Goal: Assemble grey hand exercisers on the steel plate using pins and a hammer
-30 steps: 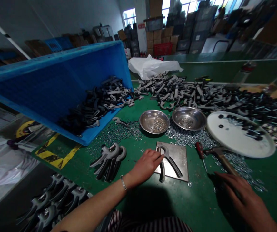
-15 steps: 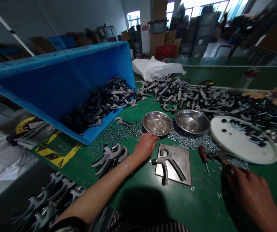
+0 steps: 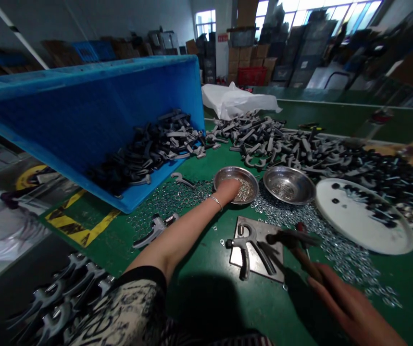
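Note:
My left hand [image 3: 229, 189] reaches into the left steel bowl [image 3: 256, 191], its fingertips hidden among small metal parts [image 3: 245, 192]. In my right hand [image 3: 346, 295] is a hammer [image 3: 305, 262], its blurred head above the right side of a flat metal plate [image 3: 235, 255]. On that plate lies a grey-and-black hand gripper [image 3: 251, 240] with a spring at its top and two spread handles. Behind the hammer head, a red-handled screwdriver [image 3: 301, 227] is partly covered.
A second steel bowl [image 3: 310, 185] and a white oval tray [image 3: 331, 223] of black knobbed bolts stand rightward. Loose nuts or rings [image 3: 354, 269] are scattered around. A tipped blue crate [image 3: 127, 206] holds many handles; more handles [image 3: 264, 139] are heaped behind. Assembled grippers [image 3: 55, 302] lie lower left.
My left hand has moved from the near rim into the left bowl. My right hand has lifted the hammer and brought it left, over the plate's edge.

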### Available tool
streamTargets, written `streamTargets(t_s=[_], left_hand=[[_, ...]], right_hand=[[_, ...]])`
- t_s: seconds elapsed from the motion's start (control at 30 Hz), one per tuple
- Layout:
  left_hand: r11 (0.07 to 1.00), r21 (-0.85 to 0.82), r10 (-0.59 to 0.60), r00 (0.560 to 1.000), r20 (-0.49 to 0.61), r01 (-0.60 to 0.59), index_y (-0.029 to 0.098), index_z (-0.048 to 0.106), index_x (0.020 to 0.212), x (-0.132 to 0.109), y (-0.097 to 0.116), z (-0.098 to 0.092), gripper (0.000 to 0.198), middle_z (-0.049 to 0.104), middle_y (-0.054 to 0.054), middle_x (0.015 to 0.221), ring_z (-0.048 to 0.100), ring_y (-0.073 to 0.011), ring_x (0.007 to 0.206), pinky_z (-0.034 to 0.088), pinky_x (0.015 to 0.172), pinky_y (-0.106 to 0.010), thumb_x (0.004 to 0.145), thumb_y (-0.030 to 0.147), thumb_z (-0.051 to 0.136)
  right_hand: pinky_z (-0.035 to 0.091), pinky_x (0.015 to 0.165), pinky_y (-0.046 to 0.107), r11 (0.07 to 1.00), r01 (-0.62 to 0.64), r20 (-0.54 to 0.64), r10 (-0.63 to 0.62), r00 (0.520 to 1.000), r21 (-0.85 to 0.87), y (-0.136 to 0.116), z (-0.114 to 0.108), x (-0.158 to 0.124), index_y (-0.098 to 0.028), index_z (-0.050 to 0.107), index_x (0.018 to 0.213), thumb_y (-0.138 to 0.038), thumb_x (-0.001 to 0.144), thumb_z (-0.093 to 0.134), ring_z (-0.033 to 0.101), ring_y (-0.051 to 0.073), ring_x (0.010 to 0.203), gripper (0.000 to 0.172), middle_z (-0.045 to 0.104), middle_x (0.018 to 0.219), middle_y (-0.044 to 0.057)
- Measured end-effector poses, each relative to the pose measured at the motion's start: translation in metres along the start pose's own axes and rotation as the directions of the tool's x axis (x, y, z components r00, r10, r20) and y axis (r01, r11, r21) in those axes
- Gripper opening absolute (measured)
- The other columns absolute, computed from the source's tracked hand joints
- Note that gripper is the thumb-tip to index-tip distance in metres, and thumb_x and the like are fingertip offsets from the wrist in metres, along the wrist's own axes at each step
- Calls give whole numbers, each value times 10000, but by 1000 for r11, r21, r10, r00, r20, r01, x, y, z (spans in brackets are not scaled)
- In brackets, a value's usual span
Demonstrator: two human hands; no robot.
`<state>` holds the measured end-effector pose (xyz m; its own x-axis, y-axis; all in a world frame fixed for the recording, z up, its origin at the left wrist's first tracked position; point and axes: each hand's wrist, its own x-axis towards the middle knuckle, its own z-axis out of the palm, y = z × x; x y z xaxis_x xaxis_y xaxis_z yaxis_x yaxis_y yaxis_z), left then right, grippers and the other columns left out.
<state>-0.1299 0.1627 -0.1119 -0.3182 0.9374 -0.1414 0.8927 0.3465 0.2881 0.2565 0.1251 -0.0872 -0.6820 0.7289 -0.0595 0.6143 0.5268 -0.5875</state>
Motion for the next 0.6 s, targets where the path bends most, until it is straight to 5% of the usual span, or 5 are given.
streamTargets(t_s=[0.13,0.23,0.4,0.6], left_hand=[[998,-50,-39,997,-64,36,47,713,968,-3,-7,1,220,702,-214,1038,665,-272,1031,503,926,-371,921,111,507],[992,-119,-50,995,-90,40,52,718,910,-2,-10,-1,187,716,-205,985,679,-255,980,507,897,-338,865,66,538],[959,-277,3,981,-194,-57,84,691,984,-8,-6,-12,183,719,-152,1014,663,-212,982,489,906,-305,879,80,542],[795,-552,154,963,-220,-253,135,669,1015,-86,4,0,134,727,-50,1009,663,-136,911,498,836,-234,921,183,585]], right_hand=[[576,674,345,998,52,222,-44,974,-27,-49,22,23,-254,585,1167,-499,969,376,741,263,773,378,762,1024,102],[538,610,362,990,36,300,6,954,-134,-48,29,36,-224,598,983,-497,962,366,711,279,664,358,753,854,116],[536,728,318,983,-127,327,79,942,130,-34,21,40,-227,632,1057,-581,943,415,701,256,829,430,749,928,68],[504,606,267,822,-402,288,303,909,403,-28,23,21,-212,622,1143,-629,890,520,635,207,710,498,687,777,15]])
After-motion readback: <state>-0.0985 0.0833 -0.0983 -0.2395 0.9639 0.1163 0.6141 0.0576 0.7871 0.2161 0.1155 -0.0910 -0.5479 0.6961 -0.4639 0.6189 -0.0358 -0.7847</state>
